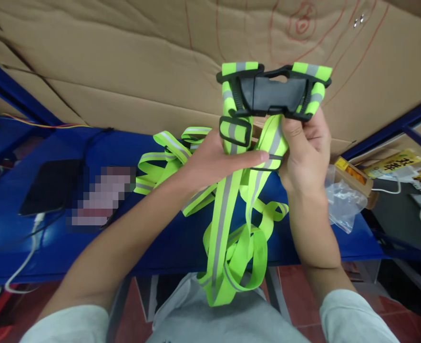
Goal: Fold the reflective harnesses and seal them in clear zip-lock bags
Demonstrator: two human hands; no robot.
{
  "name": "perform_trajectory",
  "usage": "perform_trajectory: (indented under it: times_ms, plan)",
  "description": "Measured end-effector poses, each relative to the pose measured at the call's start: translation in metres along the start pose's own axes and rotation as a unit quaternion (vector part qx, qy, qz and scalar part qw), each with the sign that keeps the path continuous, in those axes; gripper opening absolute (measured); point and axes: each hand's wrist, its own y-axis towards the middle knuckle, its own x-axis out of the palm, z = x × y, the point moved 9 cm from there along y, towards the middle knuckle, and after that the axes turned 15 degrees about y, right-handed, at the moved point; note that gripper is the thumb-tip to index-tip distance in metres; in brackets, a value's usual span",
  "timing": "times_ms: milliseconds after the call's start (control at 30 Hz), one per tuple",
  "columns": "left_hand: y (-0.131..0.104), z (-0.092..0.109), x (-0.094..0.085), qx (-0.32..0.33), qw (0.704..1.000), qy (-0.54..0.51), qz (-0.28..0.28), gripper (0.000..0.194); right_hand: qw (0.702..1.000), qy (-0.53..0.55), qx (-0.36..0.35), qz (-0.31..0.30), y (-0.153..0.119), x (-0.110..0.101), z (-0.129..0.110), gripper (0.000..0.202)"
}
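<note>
Both hands hold up a neon yellow-green reflective strap (pixel 220 228) with a grey stripe along its middle. At its top a black side-release buckle (pixel 276 93) is clipped together, the webbing looped through both ends. My left hand (pixel 224 159) is closed round the strap below the buckle, thumb lying across both bands near the black sliders (pixel 235 131). My right hand (pixel 306 147) pinches the webbing just under the buckle's right end. The lower lengths hang in loose loops over the table's front edge. Behind my left hand lies more of the same webbing (pixel 160 166), bunched up.
On the blue table (pixel 181 243), a black phone (pixel 51 186) with a white cable lies left, beside a blurred-out device (pixel 103 195). Clear plastic bags (pixel 344 200) and a small cardboard box (pixel 353 176) sit right. A cardboard wall (pixel 124 62) stands behind, blue metal frames at the sides.
</note>
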Motion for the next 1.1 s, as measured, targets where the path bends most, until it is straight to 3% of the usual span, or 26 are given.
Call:
perform_trajectory:
  times_ms: [100,233,300,367,433,567,667,767,933,1100]
  plan:
    - [0.001,-0.002,-0.006,-0.006,0.999,0.015,0.035,0.026,0.997,-0.051,-0.046,-0.030,0.006,-0.001,-0.006,0.024]
    - [0.003,-0.006,-0.004,-0.017,0.998,0.056,-0.006,0.041,0.955,-0.214,-0.155,-0.136,0.011,0.005,-0.030,0.059]
    - [0.003,-0.007,-0.005,-0.018,0.996,0.086,-0.014,0.042,0.934,-0.257,-0.140,-0.203,0.011,0.007,-0.030,0.052]
    - [0.003,-0.012,-0.003,-0.033,0.994,0.104,-0.026,0.039,0.936,-0.244,-0.109,-0.229,0.013,0.002,-0.030,0.039]
    - [0.003,-0.018,0.000,-0.049,0.994,0.096,-0.035,0.040,0.951,-0.207,-0.074,-0.219,0.015,-0.004,-0.028,0.042]
    - [0.003,-0.022,-0.001,-0.050,0.997,0.049,-0.015,0.043,0.976,-0.089,0.018,-0.196,0.018,-0.011,-0.014,0.074]
    - [0.002,-0.024,-0.004,-0.063,0.997,0.041,-0.005,0.040,0.984,-0.021,0.097,-0.148,0.018,-0.015,-0.001,0.064]
    - [0.002,-0.028,-0.006,-0.079,0.996,0.048,0.001,0.040,0.977,-0.008,0.153,-0.147,0.016,-0.013,0.009,0.061]
    - [0.002,-0.039,0.008,-0.127,0.989,-0.058,-0.056,0.041,0.984,-0.001,0.118,-0.135,0.021,-0.015,0.006,0.070]
    - [-0.004,-0.049,0.027,-0.199,0.954,-0.182,-0.131,0.034,0.991,-0.012,0.057,-0.124,0.020,-0.016,0.000,0.066]
